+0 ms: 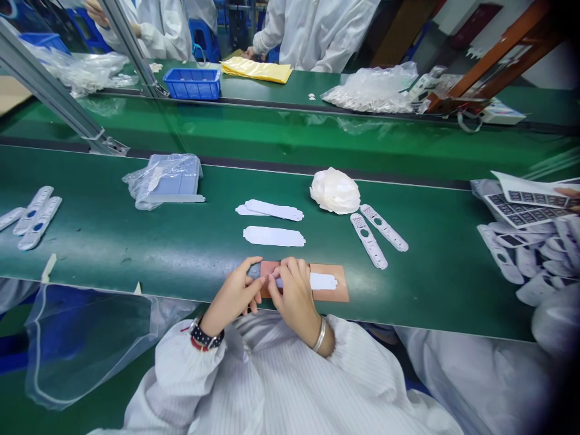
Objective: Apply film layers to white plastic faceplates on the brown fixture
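Note:
A flat white strip with a notched end lies on a copper-coloured board at the front of the table. My right hand is closed over the strip's left part, thumb and fingertips pressed together on it and hiding that end. At the board's left end is my left hand, its fingers bent and apart and its thumb close to the right fingertips. I see nothing held in it. Just beyond the hands lie more white strips: a single wide one and an overlapping pair.
Two long white plastic shells lie to the right, beside a crumpled white bundle. Far right are piled shells and printed sheets. A bagged blue-grey stack and more shells are left. People in white work opposite.

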Demonstrator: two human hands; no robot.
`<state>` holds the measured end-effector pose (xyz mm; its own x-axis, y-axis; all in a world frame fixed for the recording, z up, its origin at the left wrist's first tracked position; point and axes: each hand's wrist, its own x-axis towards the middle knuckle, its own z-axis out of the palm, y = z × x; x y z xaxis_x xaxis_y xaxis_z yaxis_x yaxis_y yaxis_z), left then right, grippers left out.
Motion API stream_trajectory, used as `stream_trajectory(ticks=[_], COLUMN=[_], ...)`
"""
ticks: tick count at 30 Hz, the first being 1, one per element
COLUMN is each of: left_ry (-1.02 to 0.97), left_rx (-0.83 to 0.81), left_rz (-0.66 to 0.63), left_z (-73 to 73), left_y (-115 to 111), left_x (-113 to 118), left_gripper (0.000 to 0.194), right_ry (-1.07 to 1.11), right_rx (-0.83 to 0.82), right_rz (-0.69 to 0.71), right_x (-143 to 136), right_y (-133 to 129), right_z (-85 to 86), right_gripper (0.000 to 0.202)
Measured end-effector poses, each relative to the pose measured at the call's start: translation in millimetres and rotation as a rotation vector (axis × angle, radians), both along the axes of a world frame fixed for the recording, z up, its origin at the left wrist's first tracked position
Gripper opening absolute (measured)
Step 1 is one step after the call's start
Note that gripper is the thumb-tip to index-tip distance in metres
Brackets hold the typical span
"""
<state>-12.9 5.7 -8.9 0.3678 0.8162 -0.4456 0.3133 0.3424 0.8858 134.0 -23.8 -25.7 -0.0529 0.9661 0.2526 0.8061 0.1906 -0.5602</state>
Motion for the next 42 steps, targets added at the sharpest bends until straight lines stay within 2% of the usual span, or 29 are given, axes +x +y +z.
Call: stream_trajectory(ticks=[5, 11, 16, 20, 22, 27, 30, 36, 39, 42], left_ry=[0.034, 0.11, 0.104, 0.077, 0.06, 0.012, -0.017, -0.041, -0.05, -0.06], left_rx=[-0.036, 0.04, 0.03, 0.008, -0.002, -0.025, -0.035, 0.006, 0.032, 0.048], left_rz=[-0.153, -0.156, -0.174, -0.172, -0.167, -0.158, -0.156, -0.104, -0.084, -0.075], left_z=[9.3, 11.3, 12.5, 11.9, 10.7, 8.1, 6.3, 0.5, -0.2, 0.3], left_y=[17.4, 16.0, 18.9, 20.3, 20.1, 20.4, 21.7, 21.0, 18.8, 17.1], left_x=[2.1, 4.6, 4.2, 3.6, 3.1, 1.1, -0.7, -2.4, -2.5, -3.0], left_gripper=[0.044, 0.04, 0.04, 0.04, 0.04, 0.04, 0.041, 0.038, 0.037, 0.038], right_ry=[-0.002, 0.051, 0.079, 0.094, 0.035, -0.332, -0.379, -0.345, -0.173, 0.018], right_rx=[-0.026, -0.06, -0.052, -0.045, -0.019, 0.103, 0.092, 0.059, 0.025, 0.034], right_rz=[0.022, -0.003, -0.097, -0.022, 0.044, 0.132, 0.151, 0.113, 0.12, 0.058], right_x=[1.9, 5.0, 20.3, 23.0, 17.3, -0.5, -3.8, 0.8, 2.5, 3.6], right_y=[-1.8, -6.9, -7.1, -9.6, -14.9, -27.2, -24.2, -21.6, -26.2, -24.9], right_z=[1.8, 3.0, 2.8, 4.2, 3.8, 1.2, 3.1, 5.3, 2.1, -1.8], right_gripper=[0.018, 0.019, 0.018, 0.016, 0.016, 0.024, 0.022, 0.027, 0.036, 0.031])
